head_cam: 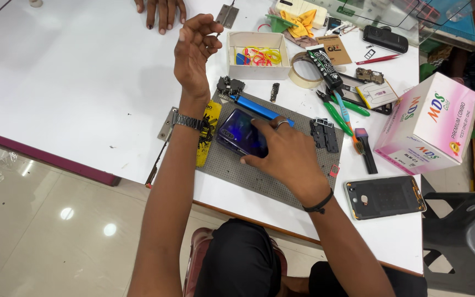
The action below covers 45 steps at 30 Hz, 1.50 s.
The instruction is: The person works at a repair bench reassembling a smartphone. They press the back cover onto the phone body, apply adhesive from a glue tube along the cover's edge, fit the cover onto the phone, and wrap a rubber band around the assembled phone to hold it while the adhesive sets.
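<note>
Left hand (193, 52) raised, fingers curled; right hand (284, 154) flat, palm down.

One head-worn camera looks steeply down from close above the white table (72, 82), facing twelve o'clock; the seated person's lap lies at six o'clock.

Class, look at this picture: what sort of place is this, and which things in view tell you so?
Probably a phone repair bench. The right hand presses a blue phone on a grey work mat, with green-handled pliers and an opened phone shell lying nearby.
</note>
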{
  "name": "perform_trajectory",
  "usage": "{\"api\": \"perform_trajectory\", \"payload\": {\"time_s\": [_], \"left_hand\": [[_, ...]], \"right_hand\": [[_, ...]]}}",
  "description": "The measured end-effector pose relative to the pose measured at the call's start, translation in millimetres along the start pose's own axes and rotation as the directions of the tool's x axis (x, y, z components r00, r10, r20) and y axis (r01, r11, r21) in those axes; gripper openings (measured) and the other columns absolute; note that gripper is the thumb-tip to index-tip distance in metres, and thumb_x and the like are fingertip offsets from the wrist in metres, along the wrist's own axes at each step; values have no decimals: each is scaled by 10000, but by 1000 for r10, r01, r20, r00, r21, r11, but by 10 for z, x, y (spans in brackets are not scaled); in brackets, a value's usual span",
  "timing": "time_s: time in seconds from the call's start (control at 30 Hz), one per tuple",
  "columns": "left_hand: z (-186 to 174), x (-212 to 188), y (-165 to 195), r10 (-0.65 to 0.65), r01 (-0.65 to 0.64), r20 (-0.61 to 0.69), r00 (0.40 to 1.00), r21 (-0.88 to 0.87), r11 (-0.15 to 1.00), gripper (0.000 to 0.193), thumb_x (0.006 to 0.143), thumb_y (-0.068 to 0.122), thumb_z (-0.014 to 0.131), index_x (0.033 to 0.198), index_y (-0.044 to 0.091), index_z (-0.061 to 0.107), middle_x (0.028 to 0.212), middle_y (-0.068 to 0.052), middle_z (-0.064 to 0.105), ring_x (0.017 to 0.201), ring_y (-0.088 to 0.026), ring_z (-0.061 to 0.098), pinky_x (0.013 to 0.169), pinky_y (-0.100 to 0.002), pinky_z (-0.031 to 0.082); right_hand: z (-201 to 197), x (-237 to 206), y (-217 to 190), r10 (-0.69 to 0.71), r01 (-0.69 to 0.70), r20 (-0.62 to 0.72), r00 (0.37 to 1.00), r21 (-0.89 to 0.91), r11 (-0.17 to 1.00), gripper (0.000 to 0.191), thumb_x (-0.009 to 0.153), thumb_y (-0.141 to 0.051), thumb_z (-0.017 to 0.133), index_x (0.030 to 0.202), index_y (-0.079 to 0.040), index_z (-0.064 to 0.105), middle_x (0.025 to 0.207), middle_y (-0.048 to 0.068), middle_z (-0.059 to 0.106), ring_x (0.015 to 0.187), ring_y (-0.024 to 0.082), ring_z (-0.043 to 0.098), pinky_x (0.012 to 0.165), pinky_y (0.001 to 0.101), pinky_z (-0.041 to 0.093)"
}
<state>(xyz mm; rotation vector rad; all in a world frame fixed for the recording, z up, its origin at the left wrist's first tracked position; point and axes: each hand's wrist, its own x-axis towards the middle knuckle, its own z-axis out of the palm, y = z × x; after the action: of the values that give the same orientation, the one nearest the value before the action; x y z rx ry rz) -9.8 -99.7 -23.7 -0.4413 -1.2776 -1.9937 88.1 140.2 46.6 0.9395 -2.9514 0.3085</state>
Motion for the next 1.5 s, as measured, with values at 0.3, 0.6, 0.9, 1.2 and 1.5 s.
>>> {"api": "perform_trajectory", "payload": {"time_s": [0.3,0.6,0.9,1.2,1.5], "left_hand": [[37,18,-16,7,-8,27,1000,37,999,640,1036,579,435,1307,26,608,1119,-102,704,946,-147,618,903,-301,513],[51,-4,-26,-6,0,58,998,115,993,610,1050,559,419,1295,36,616,1114,-84,710,928,-128,613,879,-281,506],[318,-46,86,-74,-13,162,984,481,876,356,1033,387,625,1175,66,680,1023,-43,736,835,-77,609,790,-246,494],[559,-240,124,-136,-392,464,875,846,361,282,945,418,758,943,139,714,824,32,698,815,-167,671,769,-398,408],[571,-363,-74,-201,-431,494,846,855,288,237,920,386,758,933,152,718,826,36,666,837,-175,637,822,-419,372]], "right_hand": [[94,3,6,11,-11,82,997,-6,1000,821,653,-544,874,1359,-211,617,1227,177,623,1009,352,678,752,499,574],[142,-27,5,-37,39,35,999,-54,998,825,656,-535,871,1357,-182,616,1236,232,602,999,376,675,735,490,582],[130,-22,15,-23,26,79,997,-37,999,848,627,-497,900,1360,-187,609,1235,208,598,1050,367,662,738,491,585],[164,-7,51,-26,31,76,997,-70,997,859,606,-567,881,1340,-200,627,1245,197,588,1087,347,637,710,474,591],[227,-18,100,-53,60,65,996,-108,992,821,639,-551,872,1332,-181,639,1241,182,583,1098,349,606,689,469,585]]}}
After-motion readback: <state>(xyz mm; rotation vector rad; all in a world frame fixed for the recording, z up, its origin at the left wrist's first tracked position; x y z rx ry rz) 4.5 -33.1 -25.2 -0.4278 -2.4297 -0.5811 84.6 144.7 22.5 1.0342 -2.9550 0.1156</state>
